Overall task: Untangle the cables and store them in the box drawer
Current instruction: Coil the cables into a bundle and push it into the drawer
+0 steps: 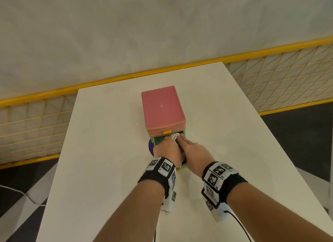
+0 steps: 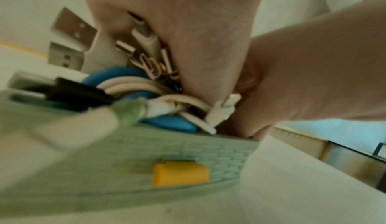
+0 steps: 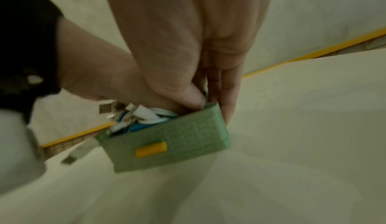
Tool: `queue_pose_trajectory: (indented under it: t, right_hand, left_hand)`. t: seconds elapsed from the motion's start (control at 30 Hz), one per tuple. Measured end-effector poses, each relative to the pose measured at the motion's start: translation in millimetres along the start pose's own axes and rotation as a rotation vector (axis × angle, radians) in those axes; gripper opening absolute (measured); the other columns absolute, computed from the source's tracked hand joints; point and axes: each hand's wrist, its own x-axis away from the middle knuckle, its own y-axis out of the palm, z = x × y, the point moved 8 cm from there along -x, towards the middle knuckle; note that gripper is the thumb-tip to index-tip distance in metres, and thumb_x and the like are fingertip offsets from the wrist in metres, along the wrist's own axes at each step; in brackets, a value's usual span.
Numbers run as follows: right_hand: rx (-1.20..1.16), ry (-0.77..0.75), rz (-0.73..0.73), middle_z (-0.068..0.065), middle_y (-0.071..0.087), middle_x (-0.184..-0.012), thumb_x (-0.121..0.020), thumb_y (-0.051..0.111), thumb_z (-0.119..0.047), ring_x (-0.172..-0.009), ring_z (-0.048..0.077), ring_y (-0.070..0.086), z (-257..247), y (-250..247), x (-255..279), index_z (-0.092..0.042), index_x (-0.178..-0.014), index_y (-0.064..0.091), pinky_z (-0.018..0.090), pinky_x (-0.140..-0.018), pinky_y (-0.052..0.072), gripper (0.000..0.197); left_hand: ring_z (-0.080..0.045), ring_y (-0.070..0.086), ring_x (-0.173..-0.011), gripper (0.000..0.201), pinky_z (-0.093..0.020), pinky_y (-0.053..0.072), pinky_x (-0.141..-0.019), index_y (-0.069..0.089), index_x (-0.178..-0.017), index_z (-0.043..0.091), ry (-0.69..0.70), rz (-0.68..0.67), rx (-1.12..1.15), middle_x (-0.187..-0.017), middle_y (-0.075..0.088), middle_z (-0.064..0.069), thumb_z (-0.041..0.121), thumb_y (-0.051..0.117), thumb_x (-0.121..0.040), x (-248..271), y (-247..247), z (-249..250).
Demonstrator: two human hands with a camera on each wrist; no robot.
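A pink box (image 1: 162, 108) stands mid-table with its green drawer (image 1: 158, 140) pulled out toward me. Inside lies a bundle of cables (image 2: 133, 85), white, blue and black, with USB plugs sticking up. My left hand (image 1: 168, 148) is curled down over the cables (image 1: 174, 135) and holds them in the drawer. My right hand (image 1: 192, 148) lies beside it with straight fingers (image 3: 226, 95) along the drawer's (image 3: 188, 138) outer right wall and its thumb inside on the cables (image 3: 146, 113). One white plug (image 3: 81, 151) hangs out over the drawer's left corner.
The drawer front (image 2: 198, 148) has a yellow handle (image 2: 180, 175); a second yellow handle (image 1: 167, 132) sits on the pink part above. A purple disc (image 1: 150, 146) peeks out left of the drawer. The white table (image 1: 234, 115) ends at a yellow mesh fence (image 1: 288, 76).
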Motion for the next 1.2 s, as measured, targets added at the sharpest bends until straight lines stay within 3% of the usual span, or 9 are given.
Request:
queue_pose_trajectory:
  t: [0.1,0.23,0.47,0.6,0.7,0.87,1.0,1.13,1.2]
  right_hand:
    - [0.061,-0.048,0.016,-0.003,0.003,-0.162,-0.087,0.047,0.0,-0.097,0.029,0.057,-5,1,5,-0.024,-0.151,-0.002,0.039,-0.085,0.051,0.085]
    - [0.056,-0.035,-0.022,0.005,0.033,-0.154,-0.091,0.045,-0.006,-0.105,0.032,0.059,-10,-6,1,-0.021,-0.152,0.003,0.039,-0.088,0.048,0.076]
    - [0.027,-0.082,-0.06,0.013,0.054,-0.137,-0.089,0.051,-0.013,-0.106,0.032,0.062,-7,-9,-10,-0.024,-0.151,0.013,0.038,-0.09,0.049,0.073]
    - [-0.015,-0.059,-0.001,0.0,0.019,-0.159,-0.087,0.044,-0.001,-0.109,0.03,0.058,-1,-2,7,-0.022,-0.151,0.017,0.036,-0.094,0.048,0.072]
    - [0.054,-0.025,-0.002,0.004,0.007,-0.161,-0.088,0.042,0.0,-0.105,0.029,0.055,-3,0,9,-0.016,-0.151,0.011,0.034,-0.091,0.047,0.073]
    - [0.101,-0.026,-0.043,0.013,0.003,-0.161,-0.092,0.042,-0.006,-0.111,0.031,0.054,-8,4,-2,-0.008,-0.151,0.006,0.033,-0.095,0.044,0.069]
    - [0.043,-0.061,-0.021,0.009,0.006,-0.161,-0.087,0.043,0.0,-0.109,0.029,0.054,-4,0,3,-0.012,-0.152,0.007,0.032,-0.095,0.043,0.075]
    - [0.0,-0.066,0.04,-0.003,0.012,-0.16,-0.084,0.04,0.003,-0.101,0.023,0.05,-3,1,14,-0.022,-0.152,0.011,0.027,-0.094,0.041,0.078]
    - [0.027,-0.061,0.031,-0.001,0.014,-0.16,-0.084,0.039,0.002,-0.1,0.024,0.049,-4,3,13,-0.02,-0.151,0.015,0.027,-0.095,0.039,0.074]
  left_hand:
    - [-0.025,0.062,-0.109,0.036,-0.034,0.045,-0.077,0.049,-0.126,0.008,0.059,-0.036,-0.002,-0.12,0.063,-0.008,0.028,0.051,-0.096,-10,3,7]
    - [-0.026,0.061,-0.109,0.041,-0.034,0.047,-0.08,0.048,-0.124,0.007,-0.004,-0.056,0.076,-0.121,0.058,-0.009,0.032,0.054,-0.092,-9,3,0]
    - [-0.03,0.051,-0.117,0.057,-0.037,0.043,-0.096,0.039,-0.13,-0.001,-0.011,0.057,0.024,-0.128,0.047,-0.017,0.037,0.054,-0.09,-3,13,-6]
    - [-0.028,0.058,-0.11,0.04,-0.034,0.045,-0.09,0.048,-0.123,0.002,-0.119,0.089,0.052,-0.122,0.055,-0.015,0.031,0.045,-0.097,-8,14,-5]
    - [-0.025,0.062,-0.102,0.034,-0.031,0.048,-0.086,0.055,-0.117,0.003,-0.139,0.044,0.051,-0.115,0.061,-0.013,0.027,0.041,-0.098,-4,10,-5]
    - [-0.03,0.052,-0.115,0.066,-0.036,0.045,-0.098,0.027,-0.141,-0.008,-0.02,0.163,0.113,-0.126,0.049,-0.019,0.029,0.053,-0.092,6,20,-8]
    - [-0.026,0.065,-0.078,0.055,-0.032,0.056,-0.071,0.063,-0.109,-0.007,-0.079,0.178,0.058,-0.092,0.065,-0.016,0.031,0.078,-0.071,1,32,-5]
    - [-0.029,0.065,-0.074,0.037,-0.033,0.056,-0.069,0.064,-0.098,-0.004,-0.054,0.082,0.195,-0.084,0.065,-0.016,0.024,0.046,-0.082,-7,28,-1]
    - [-0.035,0.062,-0.098,0.043,-0.039,0.051,-0.089,0.054,-0.117,-0.009,-0.053,0.055,0.212,-0.106,0.06,-0.022,0.019,0.043,-0.087,-2,22,-5]
